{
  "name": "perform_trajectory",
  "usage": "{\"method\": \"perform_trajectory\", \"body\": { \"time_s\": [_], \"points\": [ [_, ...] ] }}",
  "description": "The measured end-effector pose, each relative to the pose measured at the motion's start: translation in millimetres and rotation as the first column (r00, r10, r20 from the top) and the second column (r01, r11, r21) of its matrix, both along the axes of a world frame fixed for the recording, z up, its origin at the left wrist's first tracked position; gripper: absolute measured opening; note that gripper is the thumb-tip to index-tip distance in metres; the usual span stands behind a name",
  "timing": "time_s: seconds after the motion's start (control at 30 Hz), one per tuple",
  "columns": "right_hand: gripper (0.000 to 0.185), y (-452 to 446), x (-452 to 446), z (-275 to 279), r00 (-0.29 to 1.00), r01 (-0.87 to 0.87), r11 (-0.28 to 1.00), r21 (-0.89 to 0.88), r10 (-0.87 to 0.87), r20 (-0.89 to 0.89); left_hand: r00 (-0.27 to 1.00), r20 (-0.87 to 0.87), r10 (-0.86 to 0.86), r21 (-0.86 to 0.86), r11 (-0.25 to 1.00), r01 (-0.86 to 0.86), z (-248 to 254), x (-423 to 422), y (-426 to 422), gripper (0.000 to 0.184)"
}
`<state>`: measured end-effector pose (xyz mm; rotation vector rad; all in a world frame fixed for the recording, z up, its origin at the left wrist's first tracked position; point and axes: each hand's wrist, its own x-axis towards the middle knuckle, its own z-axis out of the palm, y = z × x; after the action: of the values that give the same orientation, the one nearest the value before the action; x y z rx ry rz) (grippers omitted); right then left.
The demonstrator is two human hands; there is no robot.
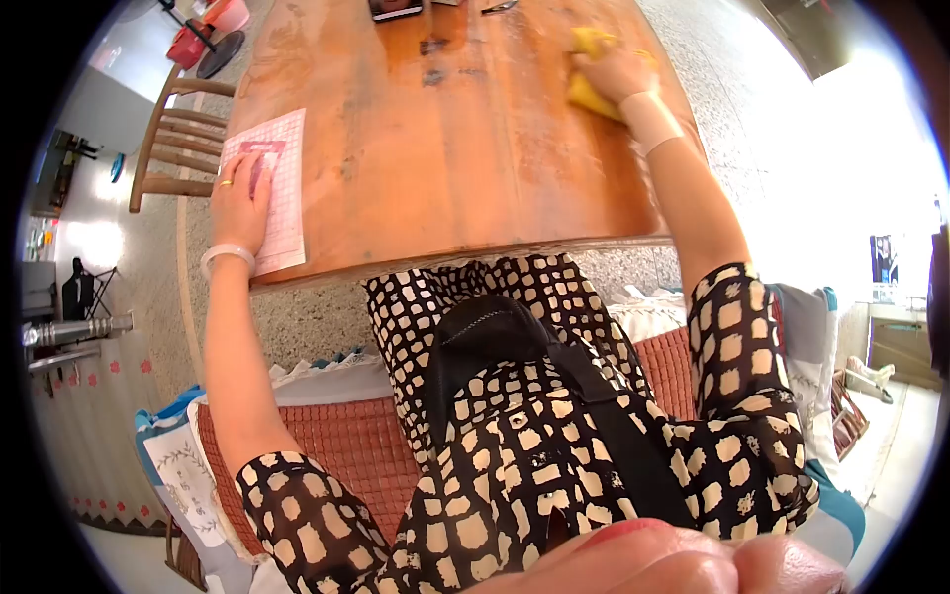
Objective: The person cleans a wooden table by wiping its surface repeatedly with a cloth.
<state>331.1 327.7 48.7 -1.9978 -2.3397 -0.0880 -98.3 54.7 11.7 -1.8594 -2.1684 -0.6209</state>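
- The right hand [616, 74] grasps a bunched yellow cloth [591, 97], pressed against the bench [445, 168] near its right edge, toward the far end; yellow folds stick out on both sides of the fingers.
- The left hand [240, 203] is released: it lies flat, fingers extended, on a pink-and-white gridded sheet [284, 213] at the bench's left edge, close to the near corner.
- The handling of the cloth looks to be under way rather than finished, since the cloth is in the hand and in contact with the wood.
- Much of the wood is shiny, but whether that comes from the cloth or from the finish cannot be told, so the part already covered stays uncertain.
- As for what is left, dark marks [433, 77] show on the middle of the bench, perhaps part of the grain, and the wood under the sheet is hidden.
- Counted: one cloth, one sheet and one bench; at least two dark marks.
- At the far end lie one dark flat object [396, 9] and one small dark item [500, 6], with the edge of a third between them, too cropped to identify.
- One wooden chair [183, 142] stands beside the bench's left side.
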Motion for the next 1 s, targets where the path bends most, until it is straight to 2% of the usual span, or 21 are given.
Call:
{"method": "perform_trajectory", "body": {
  "time_s": [0.07,0.1,0.13,0.17,0.2,0.27,0.37,0.47,0.5,0.53,0.57,0.6,0.67,0.7,0.73,0.8,0.83,0.87,0.97,1.0],
  "points": [
    [0.059,-49.7,-31.2,5.8,0.965,-0.253,0.967,0.018,0.253,-0.069,1.0,-0.022,0.017,-0.022,1.0,-0.018,-1.8,-0.7,0.5,0.031],
    [0.056,-72.2,-48.2,-2.8,0.923,-0.36,0.918,0.164,0.376,-0.078,1.0,-0.017,0.011,-0.026,1.0,-0.011,-1.3,0.3,0.8,0.032],
    [0.054,-88.9,-67.7,0.8,0.868,-0.497,0.868,0.021,0.497,-0.015,1.0,-0.014,0.005,-0.032,0.999,-0.005,-0.1,1.8,0.3,0.032],
    [0.052,-109.8,-87.3,-3.1,0.813,-0.58,0.811,0.084,0.582,-0.008,1.0,-0.015,-0.001,-0.039,0.999,0.0,1.8,1.4,-0.1,0.032],
    [0.049,-128.4,-103.2,-2.8,0.728,-0.672,0.736,0.083,0.677,-0.107,1.0,-0.001,-0.011,-0.042,0.999,0.011,0.2,-1.4,-0.4,0.034],
    [0.044,-165.0,-139.0,-15.1,0.692,-0.702,0.691,0.172,0.719,-0.066,1.0,0.023,-0.016,-0.056,0.998,0.017,-0.1,-4.2,0.0,0.034],
    [0.04,-195.3,-139.6,-6.6,0.585,-0.772,0.605,0.195,0.796,-0.155,0.999,0.04,0.005,-0.083,0.997,-0.002,-1.8,-4.5,-2.1,0.035],
    [0.037,-181.4,-104.2,-16.9,0.427,-0.813,0.52,0.261,0.838,-0.34,1.0,0.016,0.022,-0.099,0.995,-0.02,4.8,-3.1,-3.6,0.034],
    [0.036,-178.1,-83.2,-12.0,0.455,-0.787,0.542,0.295,0.832,-0.316,1.0,0.013,0.029,-0.099,0.995,-0.027,3.9,-1.1,-4.1,0.034],
    [0.041,-166.5,-62.3,-13.1,0.463,-0.807,0.538,0.244,0.833,-0.304,1.0,0.016,0.017,-0.094,0.995,-0.016,2.7,-1.4,-3.9,0.034],
    [0.042,-160.9,-38.4,-13.3,0.519,-0.743,0.605,0.286,0.791,-0.324,1.0,0.022,0.009,-0.087,0.996,-0.007,3.0,-2.4,-3.3,0.034],
    [0.041,-152.9,-14.2,-8.4,0.575,-0.71,0.656,0.255,0.75,-0.329,1.0,0.026,0.002,-0.08,0.997,0.0,2.6,-3.0,-3.8,0.034],
    [0.041,-133.4,31.6,-12.8,0.678,-0.614,0.722,0.318,0.689,-0.257,1.0,0.028,0.004,-0.083,0.997,-0.002,2.6,-1.7,-4.8,0.034],
    [0.041,-129.3,51.1,-5.7,0.752,-0.55,0.809,0.207,0.587,-0.299,1.0,0.023,0.001,-0.085,0.996,0.001,3.6,-2.4,-4.7,0.034],
    [0.043,-124.4,68.6,-2.1,0.832,-0.466,0.871,0.157,0.492,-0.257,1.0,0.015,-0.005,-0.083,0.997,0.007,3.9,-4.0,-4.1,0.034],
    [0.05,-95.1,101.8,-13.8,0.94,-0.273,0.949,0.155,0.298,-0.168,1.0,0.007,-0.014,-0.073,0.997,0.015,1.6,-4.7,-4.7,0.035],
    [0.052,-69.7,117.0,-23.5,0.931,-0.191,0.978,0.078,0.206,-0.3,1.0,0.003,-0.004,-0.079,0.997,0.004,0.6,-4.0,-5.6,0.035],
    [0.054,-53.4,125.4,-16.9,0.922,-0.184,0.98,0.07,0.197,-0.334,1.0,-0.002,0.002,-0.081,0.997,-0.002,0.7,-3.6,-5.4,0.035],
    [0.053,-38.0,106.1,-8.8,0.982,0.014,0.992,0.127,0.01,-0.191,1.0,-0.009,0.03,-0.097,0.995,-0.031,7.0,1.4,-3.3,0.035],
    [0.053,-45.2,96.7,-8.0,0.997,0.02,0.993,0.113,-0.011,-0.078,0.999,-0.007,0.044,-0.108,0.993,-0.044,8.4,3.6,-4.5,0.035]
  ]
}}
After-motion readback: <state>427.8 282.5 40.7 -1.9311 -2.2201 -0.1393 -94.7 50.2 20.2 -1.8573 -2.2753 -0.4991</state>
